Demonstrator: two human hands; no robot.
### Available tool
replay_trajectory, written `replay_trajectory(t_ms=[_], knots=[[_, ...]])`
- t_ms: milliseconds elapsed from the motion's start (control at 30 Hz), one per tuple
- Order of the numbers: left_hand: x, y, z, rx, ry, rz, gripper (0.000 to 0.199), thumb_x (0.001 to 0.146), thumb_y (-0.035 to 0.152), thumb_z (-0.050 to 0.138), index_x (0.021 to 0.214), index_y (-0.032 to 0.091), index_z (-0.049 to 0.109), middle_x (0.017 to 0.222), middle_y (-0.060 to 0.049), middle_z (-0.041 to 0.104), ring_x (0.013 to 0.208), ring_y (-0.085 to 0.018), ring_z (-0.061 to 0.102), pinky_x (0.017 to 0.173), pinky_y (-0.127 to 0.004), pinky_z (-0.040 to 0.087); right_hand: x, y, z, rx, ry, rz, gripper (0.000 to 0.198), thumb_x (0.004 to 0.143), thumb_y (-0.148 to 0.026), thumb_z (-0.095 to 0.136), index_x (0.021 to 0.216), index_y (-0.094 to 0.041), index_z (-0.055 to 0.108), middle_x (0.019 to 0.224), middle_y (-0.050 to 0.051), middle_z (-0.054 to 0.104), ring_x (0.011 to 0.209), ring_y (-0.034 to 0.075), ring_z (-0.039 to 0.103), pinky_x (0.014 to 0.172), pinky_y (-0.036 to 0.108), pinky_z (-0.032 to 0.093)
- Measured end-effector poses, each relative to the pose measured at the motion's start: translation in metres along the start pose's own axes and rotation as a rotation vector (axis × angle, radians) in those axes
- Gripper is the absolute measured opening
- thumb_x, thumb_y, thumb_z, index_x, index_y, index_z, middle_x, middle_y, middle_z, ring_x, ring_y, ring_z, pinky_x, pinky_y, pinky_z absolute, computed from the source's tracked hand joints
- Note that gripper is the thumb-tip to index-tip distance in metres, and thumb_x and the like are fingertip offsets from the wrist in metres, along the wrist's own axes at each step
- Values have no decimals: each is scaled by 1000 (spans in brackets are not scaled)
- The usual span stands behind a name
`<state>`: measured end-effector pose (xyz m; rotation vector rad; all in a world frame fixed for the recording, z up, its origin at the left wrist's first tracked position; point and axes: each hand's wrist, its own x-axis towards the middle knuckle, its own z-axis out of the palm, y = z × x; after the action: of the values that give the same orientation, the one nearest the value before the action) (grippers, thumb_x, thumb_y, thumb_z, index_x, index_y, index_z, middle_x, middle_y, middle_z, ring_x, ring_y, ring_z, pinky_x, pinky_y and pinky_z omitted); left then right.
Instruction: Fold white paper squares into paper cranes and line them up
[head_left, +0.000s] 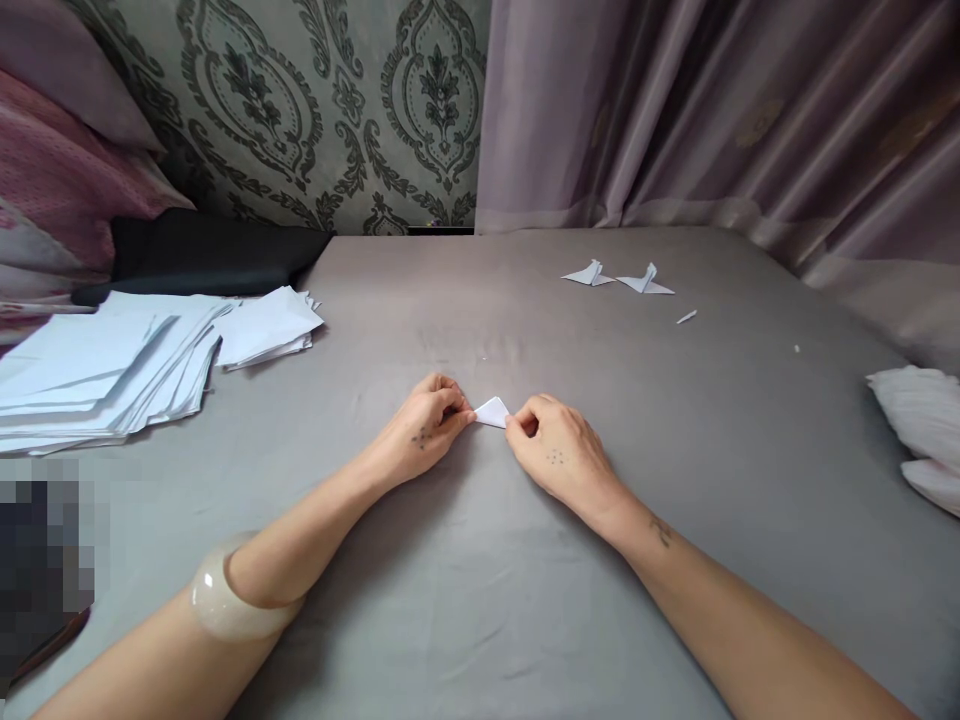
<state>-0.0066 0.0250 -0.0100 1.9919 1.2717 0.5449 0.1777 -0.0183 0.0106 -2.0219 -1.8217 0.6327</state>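
Note:
A small folded piece of white paper [492,412], shaped like a triangle with its point away from me, is held low over the grey cloth surface [480,580]. My left hand [424,428] pinches its left corner between thumb and fingers. On the other side, my right hand [561,445] grips the right corner the same way. The fingertips cover both corners of the paper. A pale bangle [240,595] sits on my left forearm.
Stacks of white paper sheets [112,370] lie at the left, with smaller cut pieces [270,325] beside them. Two folded paper figures [590,273] and a thin paper scrap [687,317] rest at the back right. Whitish fabric [919,410] lies at the right edge.

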Motion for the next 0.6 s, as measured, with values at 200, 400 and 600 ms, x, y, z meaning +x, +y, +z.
replay_trajectory(t_ms=[200, 400, 600], knots=[[1, -1, -3, -12, -21, 18, 24, 89, 36, 51, 80, 17, 63, 97, -6, 53, 72, -13, 49, 62, -27, 41, -2, -3, 2, -39, 20, 2, 16, 84, -26, 49, 69, -21, 55, 85, 1, 65, 71, 14, 56, 60, 26, 33], [2, 10, -4, 29, -5, -18, 25, 88, 34, 51, 77, 15, 63, 95, -7, 54, 70, -13, 50, 61, -28, 42, -2, -2, 4, -59, 36, -15, 15, 84, -25, 49, 71, -21, 55, 84, 1, 65, 68, 13, 56, 58, 26, 32], [5, 11, -1, 18, 31, -85, 22, 83, 34, 57, 72, 15, 62, 93, -6, 56, 71, -14, 52, 65, -29, 43, -2, -4, 4, -86, 25, -14, 14, 84, -24, 48, 72, -21, 54, 85, 1, 64, 69, 14, 55, 58, 26, 31]])
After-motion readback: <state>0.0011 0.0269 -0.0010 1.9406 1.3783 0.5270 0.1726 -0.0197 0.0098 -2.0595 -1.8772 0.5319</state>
